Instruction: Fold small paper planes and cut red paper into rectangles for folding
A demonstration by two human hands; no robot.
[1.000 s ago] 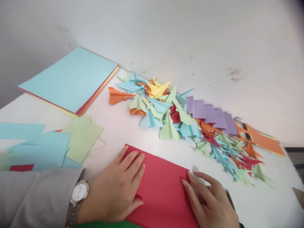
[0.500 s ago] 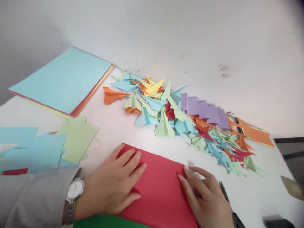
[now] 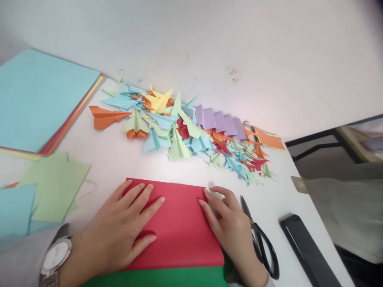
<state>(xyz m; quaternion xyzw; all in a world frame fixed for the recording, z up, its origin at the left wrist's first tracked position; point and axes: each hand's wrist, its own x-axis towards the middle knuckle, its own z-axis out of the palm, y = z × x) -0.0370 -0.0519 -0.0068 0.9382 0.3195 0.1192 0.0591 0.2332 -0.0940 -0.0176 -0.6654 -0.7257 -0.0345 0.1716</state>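
A sheet of red paper [image 3: 179,231] lies on the table in front of me, with a rounded fold along its near edge. My left hand [image 3: 128,223] rests flat on its left part, fingers spread. At the far right corner, my right hand [image 3: 227,219] has its thumb and fingertips close together on the paper's edge, the other fingers curled. Green paper [image 3: 167,277] shows beneath the near edge. Black-handled scissors [image 3: 263,243] lie just right of my right hand.
Folded paper planes [image 3: 179,147] are heaped along the back, beside a row of purple papers [image 3: 221,121]. Large coloured sheets [image 3: 44,95] are stacked at far left, smaller green pieces [image 3: 56,187] nearer. A long black object [image 3: 308,247] lies near the table's right edge.
The view has swung right and down, bringing the scissors and black object into fuller sight. Both hands keep about the same places on the red paper.
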